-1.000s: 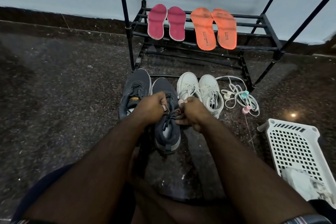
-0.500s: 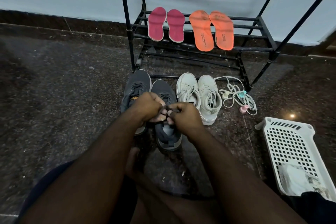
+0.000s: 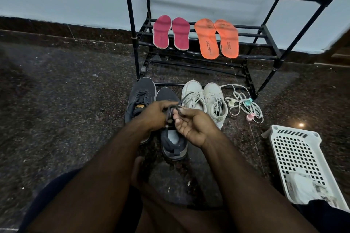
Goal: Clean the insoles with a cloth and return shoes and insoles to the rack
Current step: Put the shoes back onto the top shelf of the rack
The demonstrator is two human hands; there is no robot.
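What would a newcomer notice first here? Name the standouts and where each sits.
The bright pairs catch the eye first: pink insoles and orange insoles lying side by side on the black rack's lower shelf. On the floor in front, the left hand and right hand pinch the dark laces of a grey shoe, beside a white pair.

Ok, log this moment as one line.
left hand: holds dark lace | right hand: pinches lace | grey shoe: floor | insoles: pink, orange on rack
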